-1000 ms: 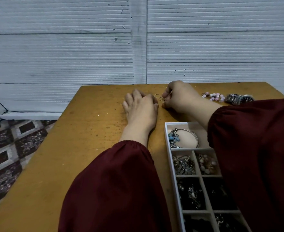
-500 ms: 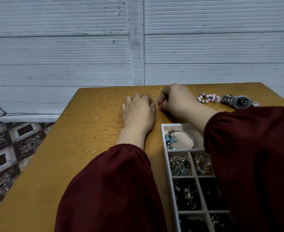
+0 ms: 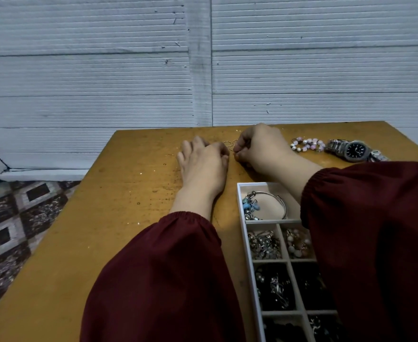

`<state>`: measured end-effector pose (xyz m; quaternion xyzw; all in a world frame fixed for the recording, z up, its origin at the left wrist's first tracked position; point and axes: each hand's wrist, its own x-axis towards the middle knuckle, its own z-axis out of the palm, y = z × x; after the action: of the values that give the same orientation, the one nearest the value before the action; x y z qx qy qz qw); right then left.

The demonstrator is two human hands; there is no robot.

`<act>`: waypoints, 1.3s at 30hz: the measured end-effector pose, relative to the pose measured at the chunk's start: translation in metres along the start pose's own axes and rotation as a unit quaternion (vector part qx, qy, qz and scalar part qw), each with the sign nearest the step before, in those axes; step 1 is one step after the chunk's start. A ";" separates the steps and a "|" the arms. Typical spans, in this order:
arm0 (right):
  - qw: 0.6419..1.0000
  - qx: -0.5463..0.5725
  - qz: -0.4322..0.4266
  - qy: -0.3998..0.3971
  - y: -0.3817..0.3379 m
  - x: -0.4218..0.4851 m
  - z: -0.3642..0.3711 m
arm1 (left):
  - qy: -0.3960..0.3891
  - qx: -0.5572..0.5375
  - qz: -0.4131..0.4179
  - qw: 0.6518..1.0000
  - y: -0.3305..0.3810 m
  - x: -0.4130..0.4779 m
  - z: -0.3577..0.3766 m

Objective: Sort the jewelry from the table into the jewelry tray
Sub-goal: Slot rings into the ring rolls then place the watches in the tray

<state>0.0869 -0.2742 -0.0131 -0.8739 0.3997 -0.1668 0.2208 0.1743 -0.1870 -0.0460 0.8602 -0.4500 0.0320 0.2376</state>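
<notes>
A person's view down onto a mustard-brown wooden table (image 3: 129,193) set against a wall of white ribbed panels (image 3: 104,70), with patterned floor tiles (image 3: 5,230) at the lower left. The left hand (image 3: 203,166) lies palm down on the table, fingers stretched forward and relaxed, gripping nothing; its fingertips reach a few thin gold rings (image 3: 228,143) lying near the far edge. The right hand (image 3: 259,149) is curled, thumb and forefinger pinching at those rings from the other side. Both hands partly hide them. Further right on the table are a pink and white bead bracelet (image 3: 308,144) and, just beside it, a steel wristwatch (image 3: 353,150) with a dark dial. The white jewelry tray (image 3: 240,193) sits near the person on the right. Its far compartment holds a silver bangle (image 3: 274,197) with blue charms, and the nearer ones hold heaped small pieces. The dark red right sleeve (image 3: 375,243) crosses over the tray and covers its right side.
</notes>
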 end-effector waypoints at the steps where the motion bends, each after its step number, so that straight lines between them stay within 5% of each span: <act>1: 1.000 0.000 0.001 0.000 0.000 0.000 0.000 | 0.005 0.004 0.001 1.000 0.000 0.000 0.000; 16: 1.000 0.022 0.011 0.009 0.005 -0.013 -0.017 | 0.053 0.016 0.011 0.998 -0.002 -0.005 -0.002; 24: 0.989 0.143 0.017 0.034 0.018 -0.063 -0.046 | 0.141 -0.148 -0.023 0.979 0.011 -0.032 -0.020; 39: 0.917 0.359 0.010 0.176 0.076 -0.179 -0.075 | 0.096 -0.190 0.115 0.970 0.082 -0.127 -0.047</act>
<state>-0.1071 -0.1989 -0.0096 -0.6881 0.3544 -0.4477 0.4478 0.0412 -0.1098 -0.0077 0.7345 -0.5188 0.0558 0.4338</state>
